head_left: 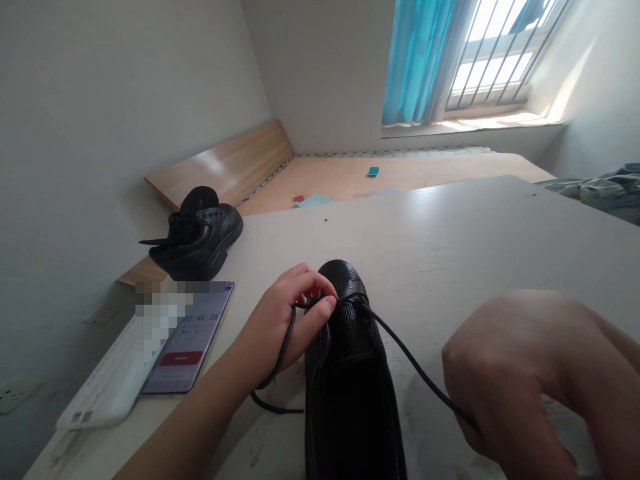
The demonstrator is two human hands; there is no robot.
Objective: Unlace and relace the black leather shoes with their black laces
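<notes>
A black leather shoe (345,333) lies in front of me on the white table, toe pointing away, its opening toward me. My left hand (295,310) is at the shoe's left side near the eyelets, thumb and index finger pinched on the black shoelace. One lace end loops over this hand and hangs down to the table beside the shoe. From the right eyelets the shoelace (417,367) runs taut down to my right hand (535,367), which is closed on it at the right of the shoe. The right fingertips are partly hidden and blurred.
A second black shoe (200,233) stands at the table's far left. A phone (187,360) showing a timer lies at the left beside a white plastic object (107,380). The white table (465,247) reaches toward a lower wooden surface (425,172) below the window.
</notes>
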